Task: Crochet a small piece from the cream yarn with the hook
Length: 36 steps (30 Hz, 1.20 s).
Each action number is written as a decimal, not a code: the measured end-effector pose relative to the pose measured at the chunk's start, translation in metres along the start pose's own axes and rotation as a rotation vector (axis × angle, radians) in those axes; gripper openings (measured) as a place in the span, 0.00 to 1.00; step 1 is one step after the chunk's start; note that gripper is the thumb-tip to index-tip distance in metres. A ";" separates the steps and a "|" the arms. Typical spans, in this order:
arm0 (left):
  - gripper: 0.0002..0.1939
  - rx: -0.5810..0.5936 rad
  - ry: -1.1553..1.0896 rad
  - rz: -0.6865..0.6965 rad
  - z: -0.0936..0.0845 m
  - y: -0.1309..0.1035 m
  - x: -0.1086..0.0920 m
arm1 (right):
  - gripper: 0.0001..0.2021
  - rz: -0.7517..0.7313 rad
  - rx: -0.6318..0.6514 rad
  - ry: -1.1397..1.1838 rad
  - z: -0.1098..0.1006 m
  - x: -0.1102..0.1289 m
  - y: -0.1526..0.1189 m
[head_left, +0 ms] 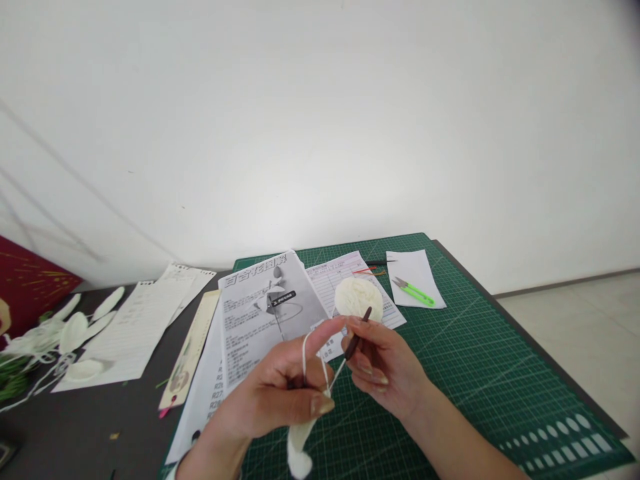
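My left hand (285, 383) pinches a narrow white crocheted piece (300, 447) between thumb and fingers, and white yarn loops over its raised index finger. In my right hand (387, 367) is a crochet hook (354, 343) with a dark handle, its metal shaft slanting down to the top of the white piece. The hook's tip is hidden at the yarn by my left fingertips. My two index fingertips meet or nearly meet. Just behind them a ball of cream-white yarn (359, 299) rests on printed paper.
A green cutting mat (465, 347) bears printed sheets (250, 320) and green-handled snips (415, 292) on white paper (430, 267). Left are a bookmark-like strip (193, 347), handwritten notes (135, 320), white crocheted petals (75, 333) and green yarn (14, 380). A white wall (320, 133) stands behind.
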State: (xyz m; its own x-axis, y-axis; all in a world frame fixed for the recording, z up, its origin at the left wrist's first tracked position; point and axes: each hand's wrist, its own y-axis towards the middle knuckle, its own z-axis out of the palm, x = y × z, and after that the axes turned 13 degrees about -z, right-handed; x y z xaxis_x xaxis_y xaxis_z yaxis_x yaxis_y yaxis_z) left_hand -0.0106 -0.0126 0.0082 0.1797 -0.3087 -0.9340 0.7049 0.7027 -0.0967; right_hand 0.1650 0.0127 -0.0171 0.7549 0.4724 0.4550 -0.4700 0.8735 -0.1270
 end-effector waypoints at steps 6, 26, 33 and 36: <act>0.32 -0.002 -0.035 0.027 0.000 0.000 0.001 | 0.15 0.069 0.063 0.076 -0.003 -0.005 0.002; 0.31 -0.162 0.051 0.031 0.002 0.004 -0.003 | 0.14 -0.409 -0.144 -0.140 0.007 -0.005 -0.008; 0.29 -0.337 0.361 0.073 0.006 0.007 -0.004 | 0.12 -0.896 -0.071 -0.551 0.013 -0.001 -0.027; 0.29 -0.363 0.360 0.110 0.005 0.009 0.000 | 0.09 -1.007 0.002 -0.662 0.010 -0.004 -0.032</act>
State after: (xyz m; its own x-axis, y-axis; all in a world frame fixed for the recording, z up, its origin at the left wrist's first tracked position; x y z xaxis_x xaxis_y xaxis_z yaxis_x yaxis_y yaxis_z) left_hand -0.0011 -0.0094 0.0088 -0.0534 -0.0255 -0.9982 0.4002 0.9153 -0.0448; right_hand 0.1725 -0.0180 -0.0063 0.4028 -0.5734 0.7134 0.1935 0.8152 0.5459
